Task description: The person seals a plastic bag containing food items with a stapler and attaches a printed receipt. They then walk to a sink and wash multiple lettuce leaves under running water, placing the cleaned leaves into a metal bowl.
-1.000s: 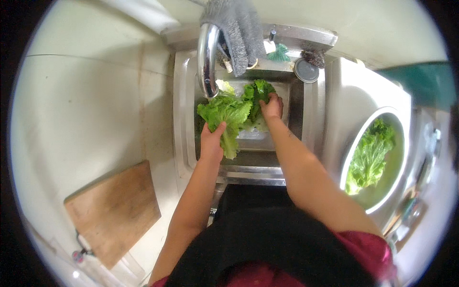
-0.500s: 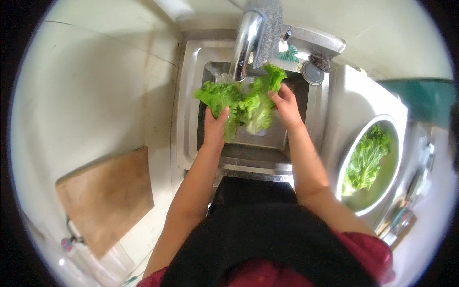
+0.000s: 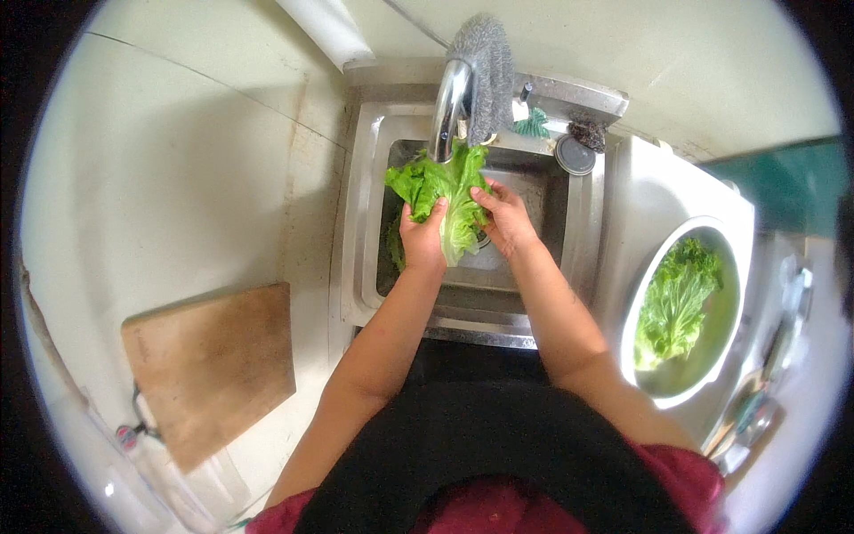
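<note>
Under the chrome faucet (image 3: 451, 105) I hold a green lettuce leaf (image 3: 461, 203) over the steel sink (image 3: 553, 214). My left hand (image 3: 423, 238) is closed on its left side, thumb on top near the pale stem. My right hand (image 3: 505, 219) pinches the right edge between thumb and fingers; some fingertips are hidden behind the leaf. The leaf's ruffled top reaches up around the spout. A bit of darker green (image 3: 394, 242) shows low in the basin beside my left hand.
A white oval basin (image 3: 631, 334) with lettuce leaves (image 3: 680, 303) stands on the right. Grey cloth (image 3: 491, 76) hangs over the faucet. A round dark lid (image 3: 575, 155) and a brown scrubber (image 3: 587, 133) lie at the sink's back right corner. At the left is a wooden board (image 3: 213, 365).
My hands have drawn closer together. The lettuce, spread into two bunches before, is now gathered into one narrower upright leaf under the spout. The view has shifted slightly.
</note>
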`<state>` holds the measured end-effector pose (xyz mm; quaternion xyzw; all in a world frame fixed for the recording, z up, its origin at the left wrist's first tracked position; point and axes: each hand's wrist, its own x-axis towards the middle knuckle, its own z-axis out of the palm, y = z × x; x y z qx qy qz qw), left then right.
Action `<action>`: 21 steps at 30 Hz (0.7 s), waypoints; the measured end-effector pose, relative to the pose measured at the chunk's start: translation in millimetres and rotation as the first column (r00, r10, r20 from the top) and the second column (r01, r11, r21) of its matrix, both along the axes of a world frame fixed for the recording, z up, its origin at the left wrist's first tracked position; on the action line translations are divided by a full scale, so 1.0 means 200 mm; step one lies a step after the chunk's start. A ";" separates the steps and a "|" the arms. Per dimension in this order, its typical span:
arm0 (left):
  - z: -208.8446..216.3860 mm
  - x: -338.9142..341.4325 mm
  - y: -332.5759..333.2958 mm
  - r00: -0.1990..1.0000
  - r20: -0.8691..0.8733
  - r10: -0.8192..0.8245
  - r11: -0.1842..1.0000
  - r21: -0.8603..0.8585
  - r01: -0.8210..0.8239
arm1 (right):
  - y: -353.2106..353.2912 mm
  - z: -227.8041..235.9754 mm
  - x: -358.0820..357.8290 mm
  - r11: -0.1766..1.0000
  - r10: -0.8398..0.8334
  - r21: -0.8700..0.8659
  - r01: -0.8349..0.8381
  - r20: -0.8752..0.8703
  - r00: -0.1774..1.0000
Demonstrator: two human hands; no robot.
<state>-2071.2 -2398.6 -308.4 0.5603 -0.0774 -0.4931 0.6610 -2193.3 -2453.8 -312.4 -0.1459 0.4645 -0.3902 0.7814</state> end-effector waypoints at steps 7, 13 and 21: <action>0.00 0.00 -0.01 0.966 -0.238 -0.105 0.987 -0.144 0.072 | 0.02 0.02 -0.02 0.987 -0.139 0.101 0.125 0.143 0.980; 0.00 0.01 -0.03 0.957 -0.099 -0.272 0.961 -0.084 0.265 | -0.08 0.11 -0.02 0.971 -0.237 0.014 0.239 0.204 0.950; -0.07 0.10 0.02 0.938 0.294 -0.185 0.978 0.148 0.147 | -0.07 0.09 -0.09 0.887 -0.335 -0.353 0.298 -0.049 0.941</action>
